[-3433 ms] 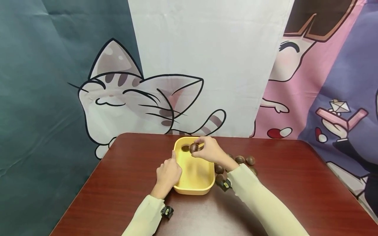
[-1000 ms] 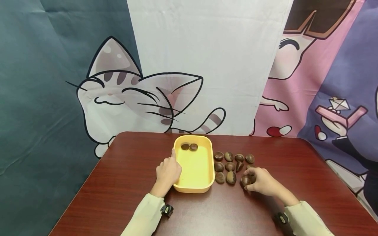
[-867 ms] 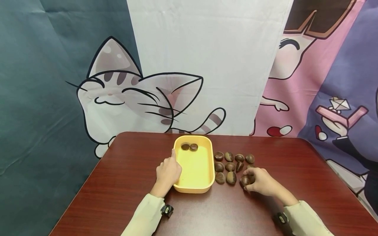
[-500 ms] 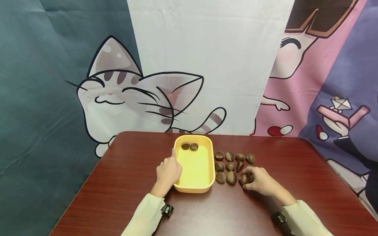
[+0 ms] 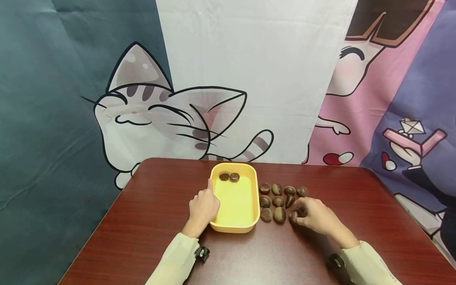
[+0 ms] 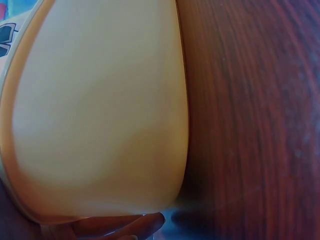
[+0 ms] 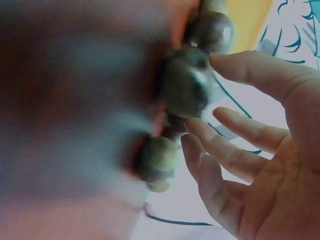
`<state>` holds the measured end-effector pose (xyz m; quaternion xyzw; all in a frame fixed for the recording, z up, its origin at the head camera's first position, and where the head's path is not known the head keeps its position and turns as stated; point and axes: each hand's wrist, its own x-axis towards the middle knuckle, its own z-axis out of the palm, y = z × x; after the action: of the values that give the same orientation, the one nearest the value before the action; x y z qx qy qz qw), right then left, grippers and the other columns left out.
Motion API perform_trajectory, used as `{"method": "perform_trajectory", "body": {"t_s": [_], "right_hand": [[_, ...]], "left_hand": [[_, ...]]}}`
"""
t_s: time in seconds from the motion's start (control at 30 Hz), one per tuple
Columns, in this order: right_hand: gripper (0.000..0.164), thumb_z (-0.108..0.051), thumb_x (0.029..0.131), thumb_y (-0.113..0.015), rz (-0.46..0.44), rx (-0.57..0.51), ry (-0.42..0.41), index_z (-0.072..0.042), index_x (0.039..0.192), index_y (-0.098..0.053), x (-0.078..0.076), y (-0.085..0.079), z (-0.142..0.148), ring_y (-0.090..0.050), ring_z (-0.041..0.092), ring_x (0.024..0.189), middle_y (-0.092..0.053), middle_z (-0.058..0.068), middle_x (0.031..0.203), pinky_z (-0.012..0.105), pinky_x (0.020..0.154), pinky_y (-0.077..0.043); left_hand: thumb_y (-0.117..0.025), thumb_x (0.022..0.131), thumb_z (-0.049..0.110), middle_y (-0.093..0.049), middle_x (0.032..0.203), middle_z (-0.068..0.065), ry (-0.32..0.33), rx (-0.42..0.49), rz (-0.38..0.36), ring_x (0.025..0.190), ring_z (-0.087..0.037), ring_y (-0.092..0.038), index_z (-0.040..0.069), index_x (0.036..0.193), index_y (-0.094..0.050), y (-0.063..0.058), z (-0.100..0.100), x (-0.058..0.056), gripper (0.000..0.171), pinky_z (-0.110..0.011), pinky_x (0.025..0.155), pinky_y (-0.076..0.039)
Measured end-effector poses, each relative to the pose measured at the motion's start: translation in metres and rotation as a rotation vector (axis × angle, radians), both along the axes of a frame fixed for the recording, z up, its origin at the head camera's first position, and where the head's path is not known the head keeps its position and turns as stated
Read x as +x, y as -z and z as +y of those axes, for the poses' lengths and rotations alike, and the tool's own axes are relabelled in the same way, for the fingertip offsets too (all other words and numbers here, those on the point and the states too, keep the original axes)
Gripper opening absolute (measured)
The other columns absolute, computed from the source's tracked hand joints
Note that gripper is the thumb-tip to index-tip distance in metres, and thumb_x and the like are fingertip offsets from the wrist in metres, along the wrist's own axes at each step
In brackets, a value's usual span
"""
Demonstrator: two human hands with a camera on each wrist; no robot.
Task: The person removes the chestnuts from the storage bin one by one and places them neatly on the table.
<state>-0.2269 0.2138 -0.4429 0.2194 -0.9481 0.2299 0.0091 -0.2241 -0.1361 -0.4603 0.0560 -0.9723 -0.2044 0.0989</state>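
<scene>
A yellow plastic tray [image 5: 235, 209] stands on the table with two chestnuts [image 5: 229, 177] side by side at its far end. My left hand [image 5: 203, 208] holds its left rim, the index finger [image 5: 210, 185] stretched along the edge. In the left wrist view, the tray's outer wall [image 6: 110, 110] fills much of the picture, with fingers [image 6: 152, 225] against it. Right of the tray, several chestnuts [image 5: 278, 201] lie in rows. My right hand [image 5: 317, 215] is at a chestnut [image 5: 294, 217] in the near row, its fingers spread around it. My palm partly hides other chestnuts.
The dark red-brown table [image 5: 160, 206] extends to both sides of the tray. Behind it hangs a cloth backdrop [image 5: 278, 79] printed with a cat and cartoon figures. A small black camera [image 5: 202, 253] sits on my left wrist.
A second chestnut now lies in the tray, placed by my right hand, which then went back to the rows. Lately its fingers have loosened from the near-row chestnut. My left hand stays put.
</scene>
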Motion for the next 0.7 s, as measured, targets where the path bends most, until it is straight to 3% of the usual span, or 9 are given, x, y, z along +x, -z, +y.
{"method": "perform_trajectory", "body": {"t_s": [0.23,0.43,0.7], "right_hand": [[0.037,-0.010,0.073,-0.083,0.113,-0.065,-0.009,0.000,0.105,-0.068,-0.006,-0.019,-0.013,-0.063,0.022,0.076,-0.067,0.008,0.089,0.035,0.063,-0.050],[0.043,-0.010,0.075,-0.083,0.164,-0.155,-0.026,0.001,0.113,-0.065,-0.011,-0.028,-0.032,-0.067,0.025,0.082,-0.070,0.011,0.101,0.038,0.070,-0.053],[0.048,-0.017,0.080,-0.081,0.091,-0.251,-0.002,-0.001,0.121,-0.063,-0.019,-0.045,-0.065,-0.069,0.027,0.092,-0.069,0.014,0.110,0.042,0.075,-0.055]], "left_hand": [[-0.043,0.092,0.014,-0.062,0.073,-0.012,0.013,-0.004,-0.003,0.054,-0.026,-0.054,0.005,0.152,-0.039,-0.001,0.000,0.001,0.061,-0.042,0.046,-0.041],[-0.044,0.092,0.014,-0.060,0.071,-0.011,0.015,-0.009,-0.003,0.054,-0.026,-0.054,0.005,0.152,-0.039,-0.002,0.000,0.001,0.061,-0.042,0.046,-0.041],[-0.044,0.092,0.013,-0.060,0.069,-0.010,0.008,-0.006,0.004,0.054,-0.026,-0.054,0.005,0.152,-0.040,-0.002,0.000,0.001,0.061,-0.041,0.045,-0.041]]}}
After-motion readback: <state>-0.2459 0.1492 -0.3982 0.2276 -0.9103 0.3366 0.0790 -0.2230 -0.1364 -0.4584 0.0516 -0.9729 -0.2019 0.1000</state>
